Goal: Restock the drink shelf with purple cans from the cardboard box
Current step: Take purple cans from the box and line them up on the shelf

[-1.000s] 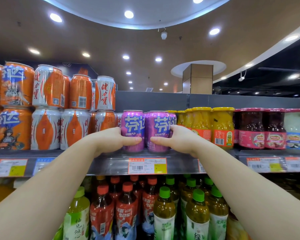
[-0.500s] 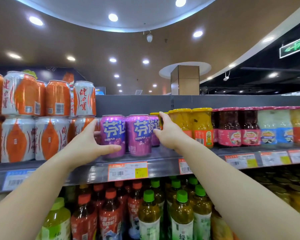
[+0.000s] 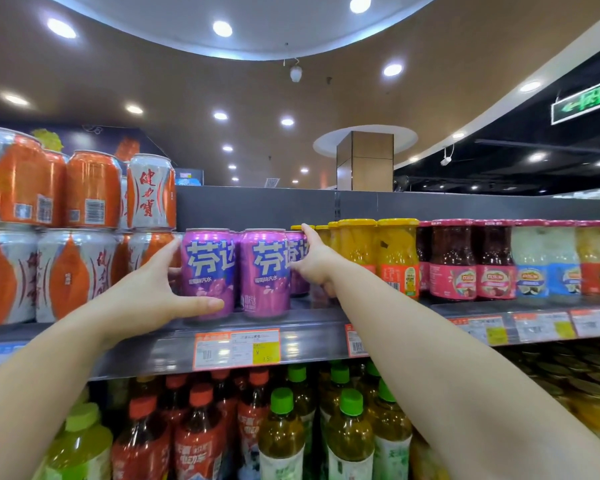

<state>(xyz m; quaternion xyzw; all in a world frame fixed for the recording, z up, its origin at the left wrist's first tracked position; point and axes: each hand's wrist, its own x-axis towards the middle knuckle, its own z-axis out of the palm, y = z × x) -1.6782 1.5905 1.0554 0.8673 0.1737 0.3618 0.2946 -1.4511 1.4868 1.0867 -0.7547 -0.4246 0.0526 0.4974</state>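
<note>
A: Far left first. What is seen there?

B: Orange-and-silver cans (image 3: 84, 233) are stacked in two tiers on the shelf (image 3: 312, 341).

A: Left hand?

B: The left hand (image 3: 146, 292) is held spread wide against the left purple can (image 3: 207, 271). The thumb lies across the can's lower front and the fingers reach along its left side. A wide, cupping grip, touching rather than wrapped round.

A: Next can along?

B: A second purple can (image 3: 265, 271) is stood upright just beside the first, near the shelf's front edge. More purple cans (image 3: 297, 261) are lined up behind. A price tag (image 3: 236, 348) is fixed on the shelf edge below.

A: Right hand?

B: The right hand (image 3: 314, 261) is placed on the right flank of the rear purple cans, fingers straight and pointing up. An open, flat grip; nothing is clasped.

A: Further right?

B: Yellow-lidded jars (image 3: 378, 254), then pink-lidded jars (image 3: 471, 261), are set in a row. Bottles with red and green caps (image 3: 281, 427) are stocked on the level below.
</note>
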